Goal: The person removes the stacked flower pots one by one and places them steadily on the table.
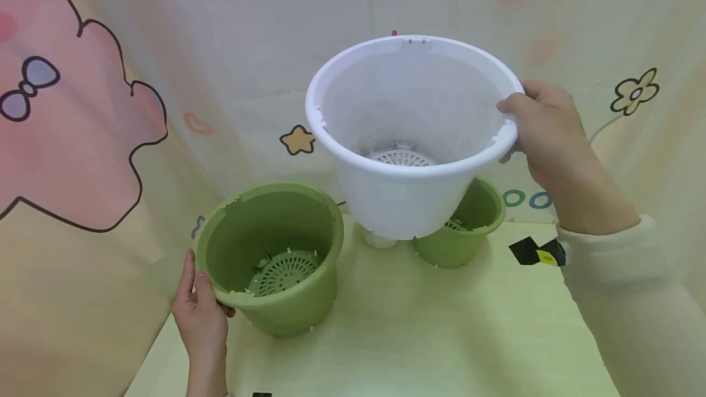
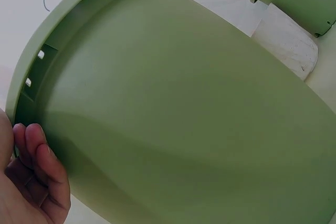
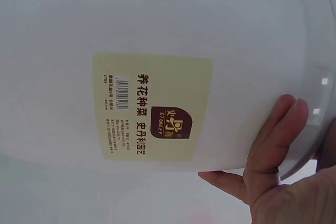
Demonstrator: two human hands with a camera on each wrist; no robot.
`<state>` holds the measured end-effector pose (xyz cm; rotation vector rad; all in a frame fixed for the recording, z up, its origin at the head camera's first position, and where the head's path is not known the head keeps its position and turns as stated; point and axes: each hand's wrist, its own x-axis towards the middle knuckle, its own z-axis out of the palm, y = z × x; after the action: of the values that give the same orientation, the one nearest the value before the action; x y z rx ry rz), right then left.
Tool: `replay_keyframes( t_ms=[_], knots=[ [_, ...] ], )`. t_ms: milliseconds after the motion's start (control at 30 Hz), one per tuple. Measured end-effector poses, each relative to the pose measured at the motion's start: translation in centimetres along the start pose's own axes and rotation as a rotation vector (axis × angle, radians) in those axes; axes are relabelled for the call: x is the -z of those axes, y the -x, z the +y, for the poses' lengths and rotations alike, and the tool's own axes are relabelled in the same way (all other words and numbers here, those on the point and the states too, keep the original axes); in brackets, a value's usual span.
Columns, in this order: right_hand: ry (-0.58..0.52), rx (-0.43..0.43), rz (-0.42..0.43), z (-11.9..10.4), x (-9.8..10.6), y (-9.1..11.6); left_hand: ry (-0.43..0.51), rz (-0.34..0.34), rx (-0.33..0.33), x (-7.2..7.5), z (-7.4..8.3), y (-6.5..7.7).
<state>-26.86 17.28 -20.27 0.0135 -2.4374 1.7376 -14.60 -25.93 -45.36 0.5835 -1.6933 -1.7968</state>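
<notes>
My right hand (image 1: 551, 133) grips the rim of a white plastic flower pot (image 1: 405, 201) and holds it up above the table, its slotted bottom showing inside. In the right wrist view, fingers curl under that rim beside a pale label (image 3: 152, 108) on the pot's side. My left hand (image 1: 201, 317) pinches the rim of a large green flower pot (image 1: 314, 305), thumb on top and fingers beneath, as the left wrist view also shows. This green pot leans a little toward me; whether its base fully touches the table I cannot tell.
A smaller green pot (image 1: 449, 250) stands at the back of the pale table (image 1: 408, 336), partly covered by the raised white pot. Beside it is a small white container (image 1: 377, 238), mostly hidden. A patterned curtain (image 1: 248, 78) hangs behind, and a black object (image 1: 524, 251) shows near my right sleeve.
</notes>
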Motion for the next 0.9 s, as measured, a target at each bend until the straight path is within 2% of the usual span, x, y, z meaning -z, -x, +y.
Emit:
replay_keyframes(
  t_ms=[433,900],
  knots=[
    [0.032,-0.016,0.024,1.9,2.9,-0.7,-0.006,0.004,0.016,0.4,0.0,0.1],
    [0.127,-0.035,0.079,4.4,6.8,-1.1,-0.003,0.002,0.002,0.2,-0.1,0.1]
  ],
)
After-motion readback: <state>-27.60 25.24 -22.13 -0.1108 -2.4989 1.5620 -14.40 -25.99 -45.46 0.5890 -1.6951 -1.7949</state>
